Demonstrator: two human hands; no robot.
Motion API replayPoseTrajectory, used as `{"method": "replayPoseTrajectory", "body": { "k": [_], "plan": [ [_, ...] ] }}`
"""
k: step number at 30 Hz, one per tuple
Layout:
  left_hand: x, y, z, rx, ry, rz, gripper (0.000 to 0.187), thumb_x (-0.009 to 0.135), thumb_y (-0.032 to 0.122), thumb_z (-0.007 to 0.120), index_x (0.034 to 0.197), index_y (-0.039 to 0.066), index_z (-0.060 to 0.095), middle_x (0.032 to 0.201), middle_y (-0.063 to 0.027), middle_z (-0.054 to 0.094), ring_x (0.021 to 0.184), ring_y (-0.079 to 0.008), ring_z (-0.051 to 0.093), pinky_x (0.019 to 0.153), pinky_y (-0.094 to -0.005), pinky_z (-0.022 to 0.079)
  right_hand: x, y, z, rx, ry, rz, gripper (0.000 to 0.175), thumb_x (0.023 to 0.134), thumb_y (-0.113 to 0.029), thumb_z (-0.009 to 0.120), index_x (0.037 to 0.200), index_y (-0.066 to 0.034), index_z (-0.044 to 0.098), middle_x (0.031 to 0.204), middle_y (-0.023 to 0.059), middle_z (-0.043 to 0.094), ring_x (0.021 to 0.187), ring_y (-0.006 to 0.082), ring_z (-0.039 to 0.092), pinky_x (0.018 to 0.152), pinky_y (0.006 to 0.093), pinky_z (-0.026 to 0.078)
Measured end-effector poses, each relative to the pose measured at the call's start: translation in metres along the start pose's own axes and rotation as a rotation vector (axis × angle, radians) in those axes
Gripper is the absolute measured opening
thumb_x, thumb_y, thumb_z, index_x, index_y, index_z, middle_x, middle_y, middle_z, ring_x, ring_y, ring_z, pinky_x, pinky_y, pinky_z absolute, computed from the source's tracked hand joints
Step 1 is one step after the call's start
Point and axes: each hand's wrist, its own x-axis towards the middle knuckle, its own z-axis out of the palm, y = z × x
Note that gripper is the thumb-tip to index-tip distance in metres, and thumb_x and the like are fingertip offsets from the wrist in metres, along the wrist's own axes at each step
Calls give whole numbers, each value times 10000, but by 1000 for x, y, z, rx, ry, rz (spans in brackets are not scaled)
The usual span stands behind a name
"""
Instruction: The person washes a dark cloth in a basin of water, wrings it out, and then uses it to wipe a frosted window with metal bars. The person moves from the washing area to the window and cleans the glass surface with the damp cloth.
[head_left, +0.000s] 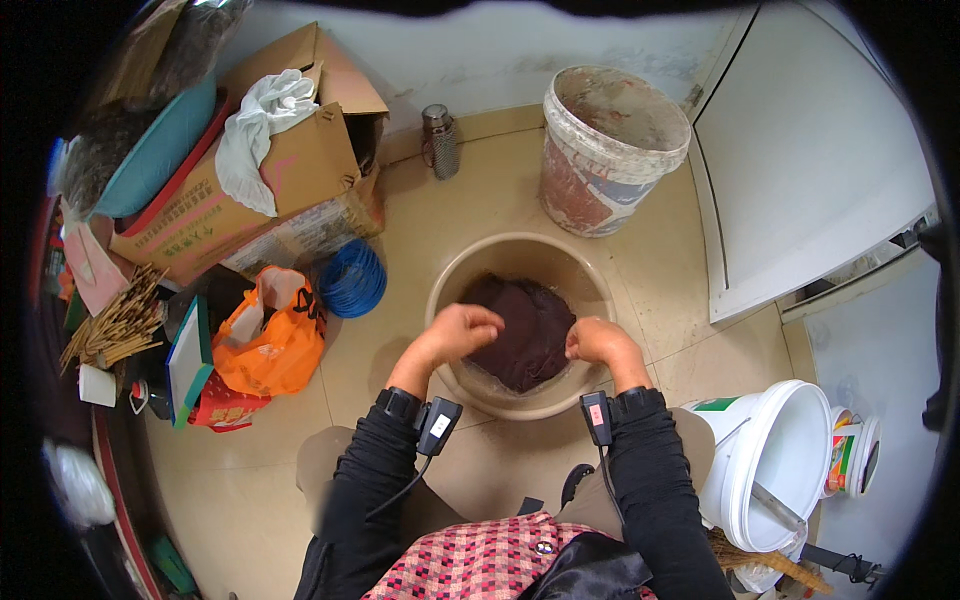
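Note:
A round beige plastic basin (442, 291) stands on the floor before me. Dark maroon cloth (521, 330) lies bunched in it, wet-looking, with some water at its edge. My left hand (466, 331) hovers over the basin's left side, its fingers half curled and nothing visible between them and the thumb. Above the right side, my right hand (602, 343) has its fingers curled in beside the cloth's edge. Whether it pinches any cloth is hidden. Both wrists carry black straps with small cabled boxes.
Behind the basin stand a plaster-stained bucket (615, 150) and a steel thermos (440, 142). At left are a cardboard box (300, 161), a blue wire coil (352, 279) and an orange plastic bag (270, 337). A white bucket (787, 465) lies tilted at right, below a white door (810, 150).

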Motion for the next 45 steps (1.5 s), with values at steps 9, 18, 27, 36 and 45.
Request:
{"method": "replayPoseTrajectory", "body": {
  "k": [9, 18, 27, 36, 45],
  "plan": [
    [-16, 29, -21, -798, 379, -164, 348, 949, 211, 586, 1285, 125, 560, 1238, -14, 581, 1062, -148, 600, 890, -326, 444, 102, 2, 92, 128, 171, -130, 627, 813, -144, 626, 1408, -88, 437, 1429, 243, 422, 1336, 354, 402, 1103, 383, 346],
    [-33, 18, -41, -1036, 391, -56, 307, 947, 191, 556, 1243, 114, 570, 1207, -11, 588, 1039, -125, 608, 859, -291, 447, 118, -23, 140, -64, -33, -8, 701, 867, -204, 592, 1495, -182, 281, 1563, 181, 172, 1427, 415, 195, 1087, 621, 270],
    [-28, 1, -40, -1075, 381, -84, 295, 946, 171, 560, 1234, 108, 564, 1186, -12, 602, 1045, -134, 613, 848, -294, 467, 116, -6, 159, -160, 181, -52, 448, 758, -103, 681, 1196, -122, 588, 1276, 131, 548, 1230, 324, 485, 978, 527, 401],
    [24, -64, 24, -1270, 378, -473, 491, 937, 284, 595, 1406, 234, 459, 1534, -36, 309, 1407, -309, 236, 1076, -597, 230, 73, -40, 50, 997, 53, -78, 223, 749, -33, 555, 943, -64, 662, 867, -4, 630, 811, 102, 566, 696, 232, 448],
    [51, -65, 59, -1565, 88, -194, 466, 901, 571, 546, 1000, 127, 652, 934, -73, 685, 791, -251, 663, 708, -439, 566, -27, -105, -2, 1236, 226, -537, 347, 758, -78, 638, 1102, -40, 621, 992, 23, 633, 879, 102, 589, 712, 250, 510]
  ]
}}
